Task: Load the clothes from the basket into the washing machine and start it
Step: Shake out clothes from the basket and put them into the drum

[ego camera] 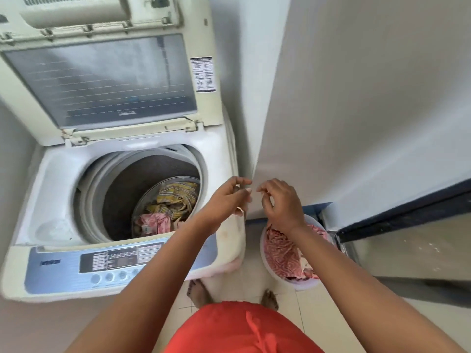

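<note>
Basket (309, 285) half-hidden by arm, hands (seemingly empty) raised

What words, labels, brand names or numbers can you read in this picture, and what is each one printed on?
None can be read for certain.
Sticker on the open lid: small print, too blurred.
Dark mark on the lid window: too small.
Logo on the control panel: blurred.
Black display block: unreadable.

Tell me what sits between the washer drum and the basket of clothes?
In the head view, only the washer's right top rim and a strip of floor tile separate drum from basket.
</note>
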A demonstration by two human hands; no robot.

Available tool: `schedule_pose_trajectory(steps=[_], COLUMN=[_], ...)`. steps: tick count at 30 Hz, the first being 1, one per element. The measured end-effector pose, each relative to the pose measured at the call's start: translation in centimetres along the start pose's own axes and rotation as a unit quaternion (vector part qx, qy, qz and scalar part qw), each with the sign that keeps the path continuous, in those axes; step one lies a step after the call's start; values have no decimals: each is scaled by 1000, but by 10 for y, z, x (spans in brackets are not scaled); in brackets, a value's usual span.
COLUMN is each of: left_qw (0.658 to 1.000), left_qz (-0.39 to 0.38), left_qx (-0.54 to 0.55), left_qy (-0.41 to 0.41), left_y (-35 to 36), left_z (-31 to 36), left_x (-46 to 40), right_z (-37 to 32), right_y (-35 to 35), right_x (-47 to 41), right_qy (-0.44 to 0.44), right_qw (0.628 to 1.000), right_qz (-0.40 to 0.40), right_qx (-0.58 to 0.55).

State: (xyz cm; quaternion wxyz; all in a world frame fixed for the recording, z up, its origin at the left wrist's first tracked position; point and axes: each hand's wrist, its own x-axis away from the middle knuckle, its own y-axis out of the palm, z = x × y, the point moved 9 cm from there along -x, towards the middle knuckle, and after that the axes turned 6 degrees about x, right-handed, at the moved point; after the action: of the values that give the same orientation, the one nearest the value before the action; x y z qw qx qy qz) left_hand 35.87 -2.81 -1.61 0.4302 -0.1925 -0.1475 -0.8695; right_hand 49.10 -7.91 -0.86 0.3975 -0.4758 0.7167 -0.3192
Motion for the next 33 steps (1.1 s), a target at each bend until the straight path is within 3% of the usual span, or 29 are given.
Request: schedule_pose_trajectory(steps=[7,14,21,28,33], left_qw=[996,984,959,898,867], left_qz=[-50,-66,-132,-184,-247], left_qx=[-36,-86,-161,-329,-379], left_qy=[-71,-138,-194,-224,-212], left_y=[98,154,191,201,207], left_z=[-37,-94,-146,-246,-328], left_x=[-14,-20,-42,-77,-93], right_z=[103,195,268,299,317], right_y=[-43,-48,17,106,183], right_x=[53,113,179,235,264], right_qy=[80,173,320,375,367], right_qw=[997,982,892,850,836], right_qz=[-4,-81,-319,-364,-406], right_qx=[2,5,5,-55,-47])
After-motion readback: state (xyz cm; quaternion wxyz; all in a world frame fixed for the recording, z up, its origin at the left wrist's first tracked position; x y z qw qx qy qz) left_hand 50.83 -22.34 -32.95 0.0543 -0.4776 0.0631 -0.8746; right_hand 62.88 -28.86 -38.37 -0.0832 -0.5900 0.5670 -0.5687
